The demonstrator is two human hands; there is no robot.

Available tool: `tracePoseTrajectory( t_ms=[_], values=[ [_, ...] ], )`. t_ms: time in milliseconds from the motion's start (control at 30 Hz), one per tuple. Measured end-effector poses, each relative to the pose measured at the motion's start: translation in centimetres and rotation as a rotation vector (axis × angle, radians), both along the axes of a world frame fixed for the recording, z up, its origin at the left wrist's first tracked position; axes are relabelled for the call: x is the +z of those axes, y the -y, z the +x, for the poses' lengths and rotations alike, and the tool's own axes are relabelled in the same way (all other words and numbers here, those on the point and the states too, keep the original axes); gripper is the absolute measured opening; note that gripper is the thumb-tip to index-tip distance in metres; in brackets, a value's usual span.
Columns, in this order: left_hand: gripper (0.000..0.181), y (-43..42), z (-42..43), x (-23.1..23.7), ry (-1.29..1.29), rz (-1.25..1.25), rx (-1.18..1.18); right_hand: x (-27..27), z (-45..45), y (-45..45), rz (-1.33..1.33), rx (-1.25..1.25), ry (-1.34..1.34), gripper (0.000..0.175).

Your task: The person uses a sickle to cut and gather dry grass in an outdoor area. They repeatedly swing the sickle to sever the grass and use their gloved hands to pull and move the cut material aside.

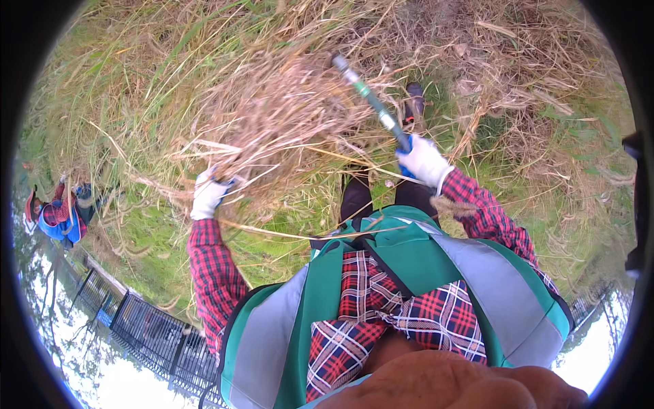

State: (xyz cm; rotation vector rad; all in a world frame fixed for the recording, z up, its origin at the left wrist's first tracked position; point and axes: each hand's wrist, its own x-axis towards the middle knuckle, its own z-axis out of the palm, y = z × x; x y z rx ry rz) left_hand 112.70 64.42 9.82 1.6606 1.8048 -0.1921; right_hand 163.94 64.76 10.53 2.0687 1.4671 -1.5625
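Observation:
My left hand (209, 194), in a white glove with blue on the palm side, grips a bunch of dry grass stalks (276, 107). The bunch spreads up and right from the fist, and part of it is blurred. In a matching glove, my right hand (423, 161) is closed around the lower end of a green tool handle (377, 107). That handle slants up and left to a silvery collar at the edge of the dry grass. The tool's working head is blurred or hidden there, so its kind is unclear. Loose stalks cross in front of my legs.
My dark shoe (415, 99) stands among cut-looking straw (511, 97). Green grass (286, 214) grows around my legs. At the far left another person (64, 214) in a blue vest is in the tall grass. Behind me runs a black metal fence (148, 327).

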Motion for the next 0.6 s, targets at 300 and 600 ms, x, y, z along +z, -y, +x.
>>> tracePoseTrajectory(
  t_ms=[300,600],
  values=[
    [0.018,14.9,-16.3,5.6,-0.111,-0.099,0.47,-0.8,0.3,-1.8,-0.195,-0.546,-0.536,0.022],
    [0.071,10.9,-20.1,-4.4,-0.882,-0.212,0.708,-4.4,13.5,-5.5,0.073,-1.052,-0.268,0.021]
  ],
)
